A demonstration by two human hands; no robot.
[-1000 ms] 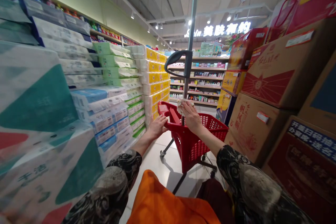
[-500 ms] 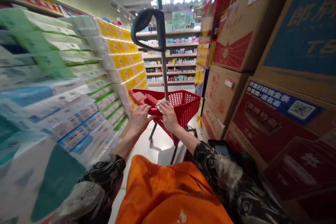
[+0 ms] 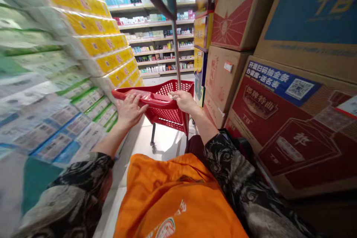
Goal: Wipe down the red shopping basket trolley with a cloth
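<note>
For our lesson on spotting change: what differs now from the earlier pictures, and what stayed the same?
The red basket has turned, its near edge now more squarely facing the person. The left hand and right hand have moved apart. Unchanged: the cloth in the right, the left on the basket.

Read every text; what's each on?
"开盖扫码抽金条": banner on red carton
"办宴席·送名表": same banner
"郎牌特曲": red carton
"T6": same carton
"T6": upper carton
Too small or blurred: tissue packs, shelf goods, price tags, apron, other cartons, bottle drawing's character
</note>
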